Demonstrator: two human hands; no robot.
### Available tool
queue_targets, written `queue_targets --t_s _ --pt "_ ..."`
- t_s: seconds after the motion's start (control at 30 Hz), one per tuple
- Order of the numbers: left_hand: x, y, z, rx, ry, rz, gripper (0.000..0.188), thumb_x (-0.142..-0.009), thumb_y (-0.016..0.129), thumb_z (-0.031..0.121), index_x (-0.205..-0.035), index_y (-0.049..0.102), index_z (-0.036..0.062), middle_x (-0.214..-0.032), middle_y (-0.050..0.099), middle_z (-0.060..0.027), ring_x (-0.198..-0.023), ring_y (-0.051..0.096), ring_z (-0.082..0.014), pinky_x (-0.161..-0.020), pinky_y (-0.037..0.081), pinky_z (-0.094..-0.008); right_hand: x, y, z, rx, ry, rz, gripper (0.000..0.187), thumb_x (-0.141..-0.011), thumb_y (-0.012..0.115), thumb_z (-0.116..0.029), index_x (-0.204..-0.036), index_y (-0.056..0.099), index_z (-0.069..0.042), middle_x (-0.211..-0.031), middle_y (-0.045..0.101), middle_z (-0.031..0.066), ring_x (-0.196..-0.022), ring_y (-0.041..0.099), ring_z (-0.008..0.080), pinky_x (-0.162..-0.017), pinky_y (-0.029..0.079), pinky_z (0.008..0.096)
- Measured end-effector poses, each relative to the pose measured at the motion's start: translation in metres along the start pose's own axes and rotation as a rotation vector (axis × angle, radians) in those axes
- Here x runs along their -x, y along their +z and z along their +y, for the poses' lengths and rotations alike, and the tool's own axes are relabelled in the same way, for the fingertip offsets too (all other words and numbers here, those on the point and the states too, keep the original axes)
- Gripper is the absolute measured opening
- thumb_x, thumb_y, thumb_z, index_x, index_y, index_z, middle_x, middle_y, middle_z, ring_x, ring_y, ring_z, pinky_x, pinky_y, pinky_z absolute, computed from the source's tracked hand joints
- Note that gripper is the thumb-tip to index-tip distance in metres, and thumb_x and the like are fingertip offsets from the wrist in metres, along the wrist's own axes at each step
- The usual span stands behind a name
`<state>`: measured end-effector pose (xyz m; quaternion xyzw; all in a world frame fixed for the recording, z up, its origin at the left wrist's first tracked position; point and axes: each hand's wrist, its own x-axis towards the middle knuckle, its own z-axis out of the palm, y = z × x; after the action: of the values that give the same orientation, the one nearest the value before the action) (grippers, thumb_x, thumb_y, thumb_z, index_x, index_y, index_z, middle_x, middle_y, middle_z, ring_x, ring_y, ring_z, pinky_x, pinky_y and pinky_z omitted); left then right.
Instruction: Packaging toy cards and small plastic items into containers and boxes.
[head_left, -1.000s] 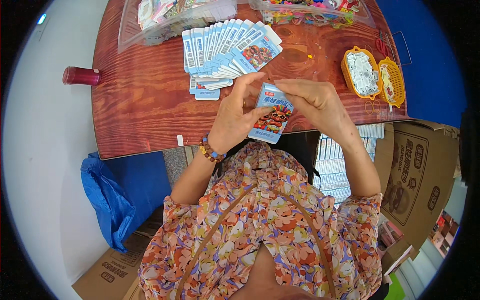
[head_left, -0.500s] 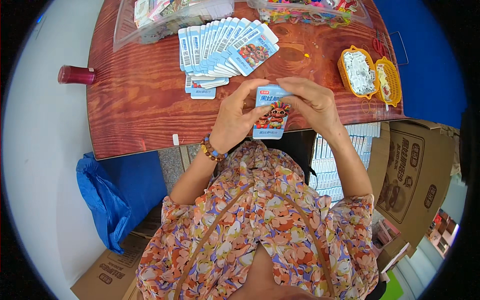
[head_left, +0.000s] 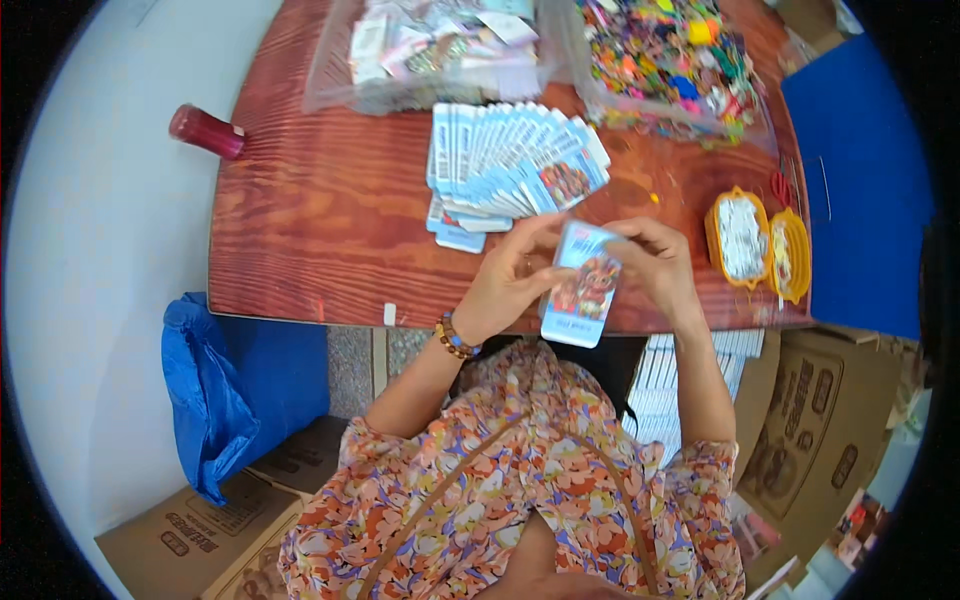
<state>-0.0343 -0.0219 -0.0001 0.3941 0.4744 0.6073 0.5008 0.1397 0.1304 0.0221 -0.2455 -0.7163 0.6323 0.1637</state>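
My left hand [head_left: 508, 283] is closed on a small light-blue carton [head_left: 584, 290], its thumb across the left side. Printed cartoon figures face up, and the carton tilts with its top leaning right. At its upper right corner is my right hand [head_left: 658, 268]; the fingers are smeared by motion, so their grip on it is unclear. Just beyond my hands, a fan of flat light-blue cartons [head_left: 500, 150] lies overlapped on the wooden table [head_left: 320, 220]. A few more cartons [head_left: 462, 240] stick out beneath the fan's near edge.
Two clear plastic bins stand at the back, one with flat packets [head_left: 450, 60], the other with colourful trinkets [head_left: 670, 70]. Yellow baskets [head_left: 740, 240] holding white packets sit at right, near red scissors [head_left: 781, 187]. A dark red jar [head_left: 207, 132] is far left. Cardboard boxes [head_left: 815, 420] stand below.
The view has shifted, so the table appears lower and more of the bins shows. The held carton has tilted, top to the right. My right fingers have moved from its top edge toward its upper right corner.
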Motion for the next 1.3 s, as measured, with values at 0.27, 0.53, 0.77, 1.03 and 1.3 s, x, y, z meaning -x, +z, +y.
queue_targets --t_s 0.27,0.53,0.77,1.03,1.3 --pt "-0.006 -0.021 0.008 -0.765 0.474 0.551 0.112 -0.065 0.091 0.015 -0.152 0.022 0.0016 -0.148 0.036 -0.0158 -0.133 0.042 -0.0304 -0.115 0.033 -0.0460 -0.066 0.073 -0.009 -0.749 0.430 -0.091 0.015 -0.091 0.063 -0.010 -0.103 0.068 -0.003 -0.101 0.067 0.0025 -0.088 0.063 0.0134 -0.081 0.049 0.0286" --pt "0.009 -0.073 0.026 -0.463 0.295 0.739 0.095 -0.070 0.086 0.006 -0.146 0.031 0.0057 -0.135 0.043 -0.0115 -0.120 0.051 -0.0219 -0.092 0.049 -0.0341 -0.231 0.047 -0.075 1.193 -0.609 0.302 0.015 -0.089 0.062 -0.017 -0.098 0.069 -0.007 -0.094 0.071 0.0144 -0.086 0.069 0.0306 -0.079 0.051 0.0447" --pt "0.024 -0.062 -0.001 -0.341 0.056 0.637 0.080 -0.071 0.089 0.015 -0.134 0.042 0.0001 -0.123 0.053 -0.0115 -0.111 0.056 -0.0181 -0.089 0.050 -0.0321 -0.338 0.005 -0.009 1.715 -0.357 0.133 0.024 -0.091 0.051 -0.017 -0.096 0.073 -0.008 -0.101 0.074 0.0132 -0.094 0.070 0.0325 -0.108 0.014 0.0750" --pt "0.019 -0.072 -0.001 -0.288 0.073 0.608 0.080 -0.072 0.088 0.018 -0.136 0.043 -0.0004 -0.125 0.050 -0.0119 -0.114 0.054 -0.0215 -0.092 0.050 -0.0354 -0.335 0.014 -0.018 1.716 -0.372 0.076 0.029 -0.093 0.047 -0.017 -0.091 0.074 -0.007 -0.091 0.075 0.0134 -0.090 0.072 0.0303 -0.109 0.013 0.0747" --pt "0.024 -0.068 -0.006 -0.306 0.058 0.549 0.082 -0.073 0.087 0.022 -0.138 0.043 0.0001 -0.127 0.052 -0.0144 -0.118 0.053 -0.0260 -0.100 0.044 -0.0390 -0.347 0.016 -0.018 1.734 -0.292 -0.073 0.035 -0.097 0.045 -0.024 -0.089 0.073 -0.006 -0.095 0.075 0.0138 -0.092 0.072 0.0287 -0.110 0.013 0.0690"
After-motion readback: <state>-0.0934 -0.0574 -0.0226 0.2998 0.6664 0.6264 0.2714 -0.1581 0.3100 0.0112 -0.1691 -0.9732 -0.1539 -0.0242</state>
